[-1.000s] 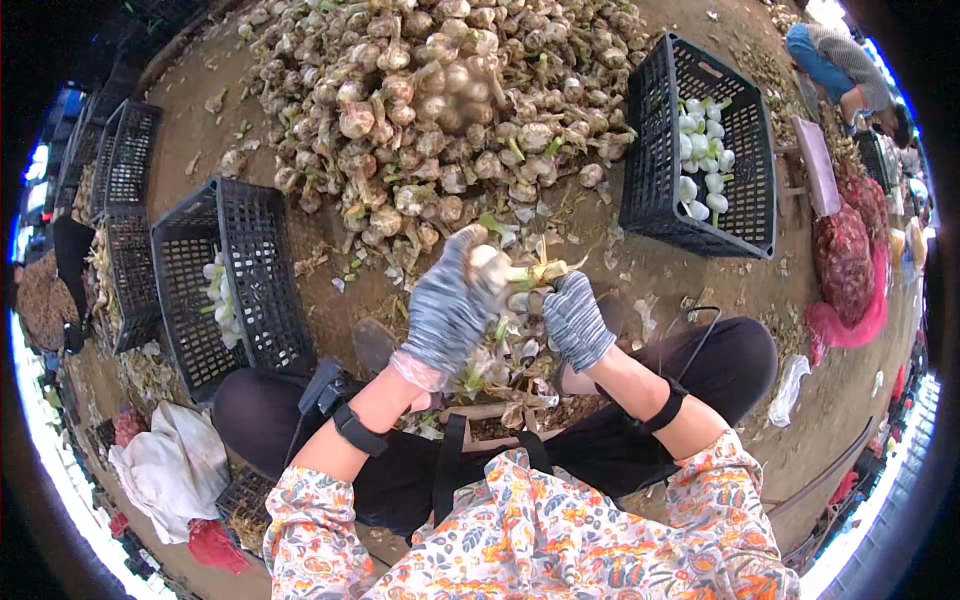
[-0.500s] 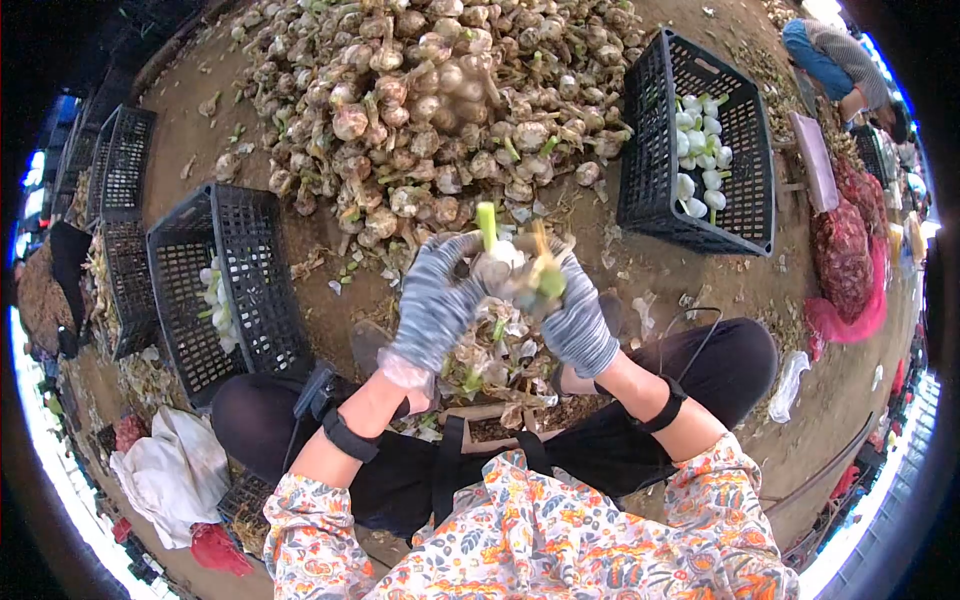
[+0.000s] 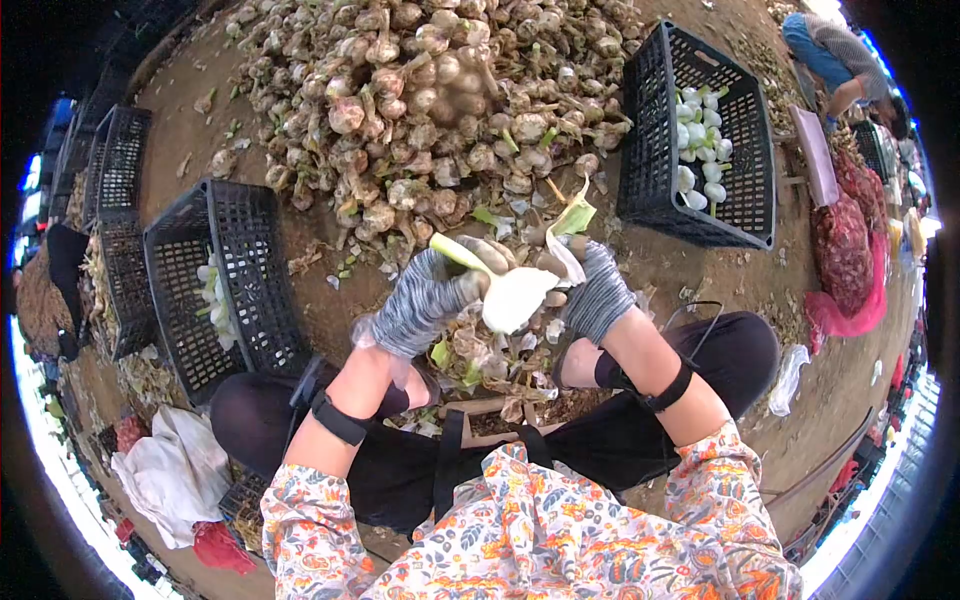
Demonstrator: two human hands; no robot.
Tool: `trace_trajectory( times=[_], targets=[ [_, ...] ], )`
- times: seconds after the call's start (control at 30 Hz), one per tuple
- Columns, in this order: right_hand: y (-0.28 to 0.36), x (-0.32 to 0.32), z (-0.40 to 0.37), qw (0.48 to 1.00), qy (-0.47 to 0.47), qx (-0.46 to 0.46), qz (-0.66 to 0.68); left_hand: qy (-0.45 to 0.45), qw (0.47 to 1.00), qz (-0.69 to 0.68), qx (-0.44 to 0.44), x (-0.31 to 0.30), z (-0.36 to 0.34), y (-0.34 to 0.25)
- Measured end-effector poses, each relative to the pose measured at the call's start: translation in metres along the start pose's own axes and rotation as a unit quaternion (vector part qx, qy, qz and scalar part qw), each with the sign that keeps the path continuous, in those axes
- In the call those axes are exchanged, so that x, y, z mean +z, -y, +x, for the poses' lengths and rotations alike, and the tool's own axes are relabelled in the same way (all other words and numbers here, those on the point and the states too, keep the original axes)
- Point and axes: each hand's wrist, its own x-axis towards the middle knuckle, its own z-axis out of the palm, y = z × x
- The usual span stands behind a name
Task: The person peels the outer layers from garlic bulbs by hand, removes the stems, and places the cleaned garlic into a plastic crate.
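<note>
A white garlic bulb [image 3: 513,300] with a green stem hangs between my hands, its bare side facing me. My left hand [image 3: 430,297], in a grey striped glove, is closed around the bulb's left side and stem. On the other side my right hand [image 3: 592,290], gloved the same way, pinches a strip of garlic skin [image 3: 570,228] that curls up from the bulb with a green, ragged end. Below them, shed garlic skins [image 3: 480,365] litter the ground between my legs. Beyond my hands rises a large heap of unpeeled garlic [image 3: 440,110].
A black crate [image 3: 225,290] at left and another black crate [image 3: 650,150] at right each hold several white garlic bulbs. Far right lie a filled red mesh bag [image 3: 848,250] and a bending person [image 3: 840,60]. A white sack [image 3: 175,470] lies at lower left.
My hands have moved slightly down and the garlic has turned, its white side now showing. A strip of skin has come away toward my right hand.
</note>
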Motion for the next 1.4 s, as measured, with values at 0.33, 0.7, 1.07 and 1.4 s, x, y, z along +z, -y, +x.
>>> trace_trajectory(
  times=[0.33,0.7,1.07,1.4],
  targets=[
    [-0.022,-0.014,-0.010,0.474,0.140,-0.145,-0.857,-0.235,0.883,-0.390,-0.117,-0.018,-0.005,0.026],
    [-0.015,0.035,-0.008,0.663,-0.041,-0.281,-0.693,-0.169,0.830,-0.449,-0.285,-0.021,-0.005,0.036],
    [0.040,0.029,-0.028,0.729,-0.152,-0.225,-0.628,-0.383,0.866,-0.272,-0.172,-0.028,0.002,0.057],
    [-0.012,-0.011,0.025,0.770,-0.138,-0.165,-0.601,-0.329,0.892,-0.181,-0.251,0.010,0.006,0.055]
  ],
)
